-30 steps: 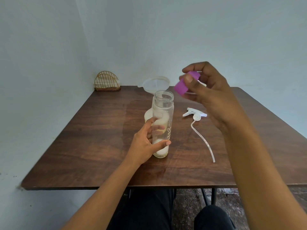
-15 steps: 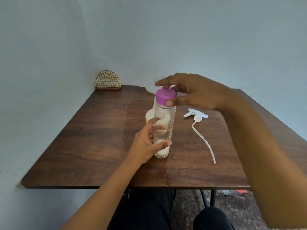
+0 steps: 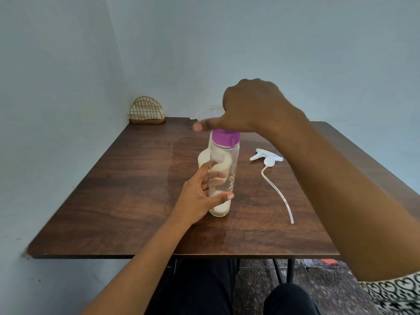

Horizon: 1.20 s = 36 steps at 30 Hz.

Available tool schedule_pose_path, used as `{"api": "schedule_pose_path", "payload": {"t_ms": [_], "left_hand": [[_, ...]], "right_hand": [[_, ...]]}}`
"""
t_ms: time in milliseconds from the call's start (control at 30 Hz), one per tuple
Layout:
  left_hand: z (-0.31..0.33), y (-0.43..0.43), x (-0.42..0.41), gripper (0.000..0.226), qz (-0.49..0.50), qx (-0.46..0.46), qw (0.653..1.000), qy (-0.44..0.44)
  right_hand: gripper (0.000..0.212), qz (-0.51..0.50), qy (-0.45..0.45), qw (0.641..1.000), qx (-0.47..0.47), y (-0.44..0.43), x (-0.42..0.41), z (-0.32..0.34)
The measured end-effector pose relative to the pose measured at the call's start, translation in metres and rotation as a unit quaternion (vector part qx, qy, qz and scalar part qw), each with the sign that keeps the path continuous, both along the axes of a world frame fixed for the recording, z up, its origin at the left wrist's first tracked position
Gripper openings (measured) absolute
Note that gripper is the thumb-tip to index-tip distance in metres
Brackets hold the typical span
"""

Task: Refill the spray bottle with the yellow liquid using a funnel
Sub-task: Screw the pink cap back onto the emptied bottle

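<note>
Centre of frame: my left hand (image 3: 200, 198) wraps the lower body of the clear bottle (image 3: 221, 178), thumb in front, fingers behind, holding it upright on the wooden table (image 3: 113, 201). My right hand (image 3: 252, 108) sits over the purple cap (image 3: 225, 137), curled onto it from above, thumb stretched to the left; the contact itself is hidden.

The spray bottle (image 3: 203, 159), holding pale yellow liquid, stands just behind the clear one, mostly hidden. Right of centre lies the trigger sprayer head (image 3: 267, 158) with its dip tube, well apart. The funnel (image 3: 205, 113) shows at the table's far edge.

To seat the cap well, I judge I should brace low, keep the cap level and turn without tilting.
</note>
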State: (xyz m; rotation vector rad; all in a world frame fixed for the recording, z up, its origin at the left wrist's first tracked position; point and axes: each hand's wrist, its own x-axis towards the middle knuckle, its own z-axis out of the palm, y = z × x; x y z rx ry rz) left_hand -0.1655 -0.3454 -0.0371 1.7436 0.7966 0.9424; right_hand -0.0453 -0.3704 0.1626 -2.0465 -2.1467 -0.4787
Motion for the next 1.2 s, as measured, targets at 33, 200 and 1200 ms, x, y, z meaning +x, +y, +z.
{"api": "schedule_pose_path", "payload": {"t_ms": [33,200,1200], "left_hand": [[0.0,0.0,0.0,0.083,-0.002,-0.001,1.0,0.002],[0.0,0.0,-0.001,0.083,-0.007,-0.006,1.0,0.002],[0.004,-0.001,-0.001,0.081,-0.015,-0.008,1.0,-0.006]], "right_hand": [[0.079,-0.003,0.005,1.0,0.029,-0.001,0.002,0.003],[0.026,0.152,0.058,0.962,-0.219,-0.01,0.024,0.028],[0.034,0.152,0.105,0.962,-0.202,-0.001,0.043,0.027]]}}
